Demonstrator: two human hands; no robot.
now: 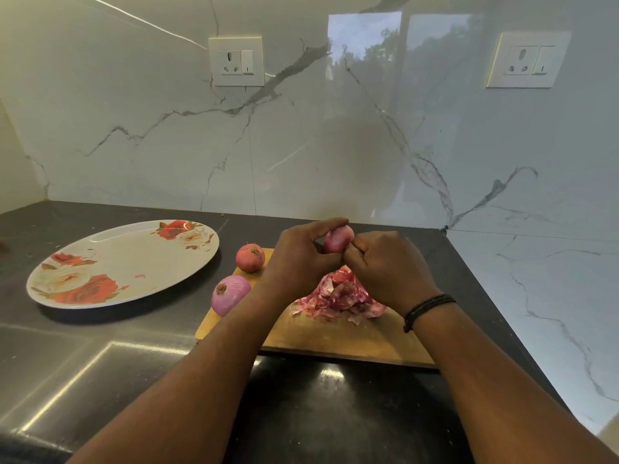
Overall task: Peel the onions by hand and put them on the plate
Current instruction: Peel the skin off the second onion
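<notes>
Pink onion (338,238) sits gripped in my left hand (298,259); my right hand (388,266) pinches its skin above the peel pile (338,296).

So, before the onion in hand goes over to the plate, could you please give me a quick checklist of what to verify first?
1. Left hand has a firm grip on the held onion: ok.
2. Held onion fully peeled: cannot tell; the right hand is pinching at it.
3. Plate has bare space: ok.
4. Path to the plate: not ok; two loose onions lie at the board's left edge.
5. Peel heap on the board, away from the plate: ok.
</notes>
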